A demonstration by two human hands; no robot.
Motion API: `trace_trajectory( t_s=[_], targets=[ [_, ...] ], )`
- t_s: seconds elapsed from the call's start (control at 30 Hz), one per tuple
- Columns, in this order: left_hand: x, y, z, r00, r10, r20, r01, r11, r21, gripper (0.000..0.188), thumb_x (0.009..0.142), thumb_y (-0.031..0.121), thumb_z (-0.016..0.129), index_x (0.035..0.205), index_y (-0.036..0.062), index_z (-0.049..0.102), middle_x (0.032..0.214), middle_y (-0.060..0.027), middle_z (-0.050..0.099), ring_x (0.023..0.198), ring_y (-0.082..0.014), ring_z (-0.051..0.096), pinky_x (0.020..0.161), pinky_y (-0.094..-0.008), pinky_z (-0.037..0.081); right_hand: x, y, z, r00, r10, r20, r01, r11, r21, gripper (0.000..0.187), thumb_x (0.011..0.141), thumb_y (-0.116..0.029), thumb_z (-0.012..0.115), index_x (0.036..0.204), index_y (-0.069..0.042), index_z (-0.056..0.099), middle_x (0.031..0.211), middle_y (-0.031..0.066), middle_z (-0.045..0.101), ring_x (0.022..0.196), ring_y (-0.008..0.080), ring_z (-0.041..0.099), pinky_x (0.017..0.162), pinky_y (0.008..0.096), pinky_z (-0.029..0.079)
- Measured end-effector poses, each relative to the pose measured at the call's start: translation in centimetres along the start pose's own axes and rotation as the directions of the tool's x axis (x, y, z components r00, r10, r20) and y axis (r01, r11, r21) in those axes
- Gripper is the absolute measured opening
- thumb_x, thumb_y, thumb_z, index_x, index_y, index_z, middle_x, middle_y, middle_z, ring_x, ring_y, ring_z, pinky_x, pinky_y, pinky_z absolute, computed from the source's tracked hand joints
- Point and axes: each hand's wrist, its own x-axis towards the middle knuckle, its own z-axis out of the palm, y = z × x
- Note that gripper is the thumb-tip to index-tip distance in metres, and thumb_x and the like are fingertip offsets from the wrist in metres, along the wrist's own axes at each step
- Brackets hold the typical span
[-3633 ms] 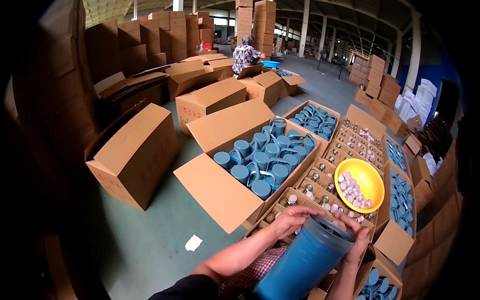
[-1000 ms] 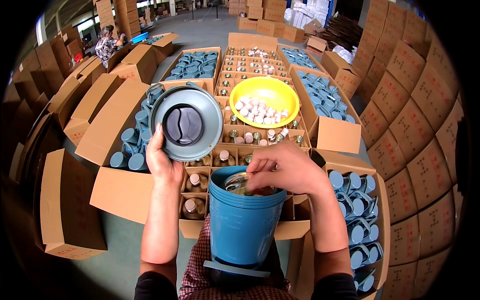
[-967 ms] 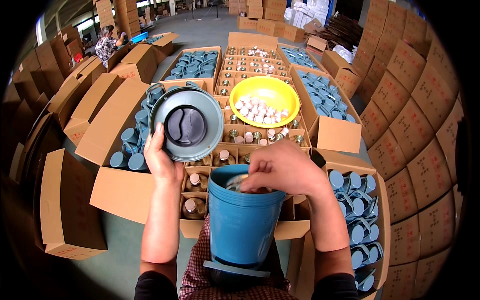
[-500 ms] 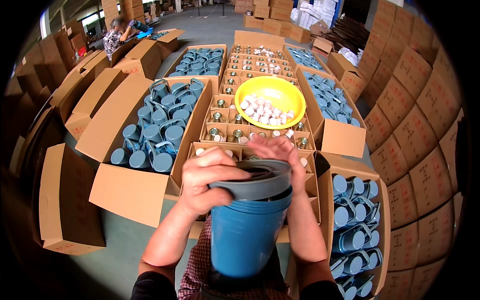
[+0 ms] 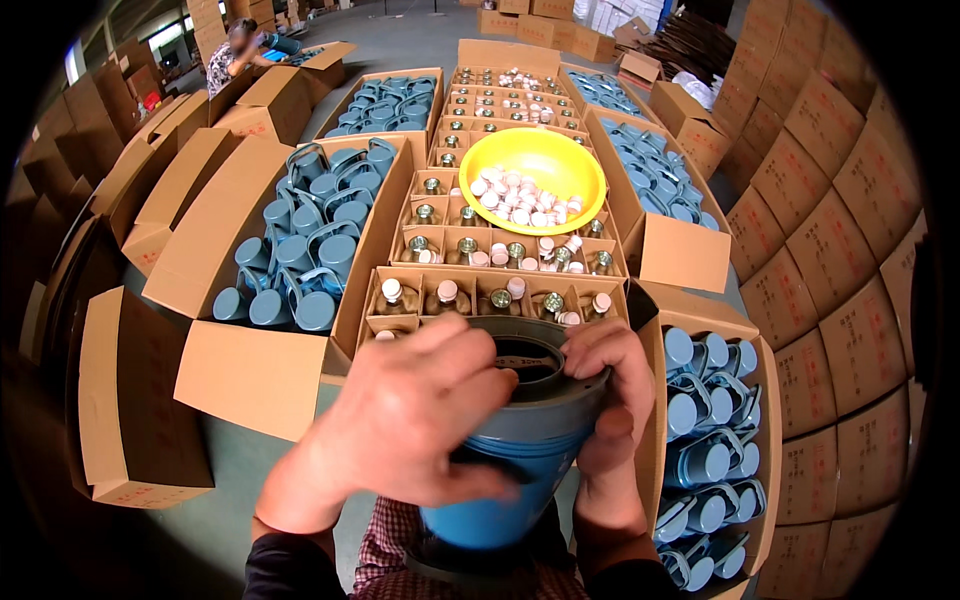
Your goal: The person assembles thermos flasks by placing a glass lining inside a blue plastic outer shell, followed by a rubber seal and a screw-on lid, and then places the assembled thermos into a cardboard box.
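Upright before my body stands a tapered blue plastic jug shell (image 5: 535,455) with ridges near its top. A wide grey ring (image 5: 530,418) with a round central hole sits on its mouth, looking level. My left hand (image 5: 420,410) is partly smeared by motion; its fingers curl over the ring's left rim, with the thumb low along the side. On the opposite side my right hand (image 5: 610,390) grips the ring, fingertips bent over its top edge. The inside of the shell is hidden.
Ahead, divided cartons (image 5: 500,282) hold glass bottle liners, some with white caps. A yellow basin (image 5: 580,170) of white caps rests on them. Open cartons of blue handled jugs (image 5: 335,255) flank both sides. Stacked cartons (image 5: 830,340) rise at right. Another person (image 5: 230,60) works far left.
The grey ring, tilted and partly raised before, now sits level on the shell. My left hand has moved lower and nearer; my right fingers have closed over the rim.
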Motion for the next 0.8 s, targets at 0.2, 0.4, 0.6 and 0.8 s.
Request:
trace_trajectory(
  t_s=[0.2,0.4,0.6,0.8],
  targets=[
    [-1.2,-0.6,1.8,0.998,-0.052,-0.018,0.054,0.992,0.116,0.038,0.047,0.023,0.079,0.072,0.0037,0.058,0.069,-0.0057,0.048,0.066,-0.023,0.052,0.05,-0.0333,0.043,-0.2,2.3,0.4,0.998,-0.036,0.044,0.039,0.998,-0.054,0.043,0.09,-0.036,0.048,0.063,-0.002,0.045,0.059,0.0057,0.045,0.056,0.0199,0.041,0.057,0.0291,0.033],
    [-2.4,-1.6,1.6,0.997,-0.072,-0.024,0.073,0.996,0.057,0.04,0.049,0.025,0.082,0.074,0.0022,0.06,0.069,-0.007,0.051,0.064,-0.0246,0.055,0.053,-0.0339,0.045,-0.5,5.2,0.7,0.979,0.149,0.141,-0.185,0.938,0.292,0.054,0.09,-0.051,0.046,0.07,-0.001,0.05,0.072,0.008,0.053,0.068,0.0173,0.048,0.065,0.0285,0.038],
    [-1.2,1.3,1.9,0.97,-0.244,0.015,0.213,0.871,0.442,0.049,0.052,0.037,0.08,0.079,0.0024,0.059,0.07,-0.0093,0.055,0.066,-0.0256,0.058,0.054,-0.035,0.048,-0.2,6.3,3.1,0.942,0.064,0.328,-0.202,0.891,0.407,0.076,0.085,-0.068,0.037,0.08,0.005,0.059,0.085,0.0141,0.061,0.083,0.0203,0.057,0.077,0.0311,0.043],
    [-2.6,1.4,2.6,0.943,-0.324,-0.072,0.324,0.852,0.41,0.041,0.053,0.031,0.08,0.073,0.0026,0.057,0.068,-0.0106,0.054,0.064,-0.0291,0.055,0.055,-0.0375,0.046,-0.9,5.7,4.4,0.963,0.119,0.243,-0.212,0.891,0.401,0.058,0.094,-0.045,0.039,0.069,0.004,0.06,0.07,0.0129,0.062,0.069,0.0207,0.058,0.066,0.031,0.045]
  ],
)
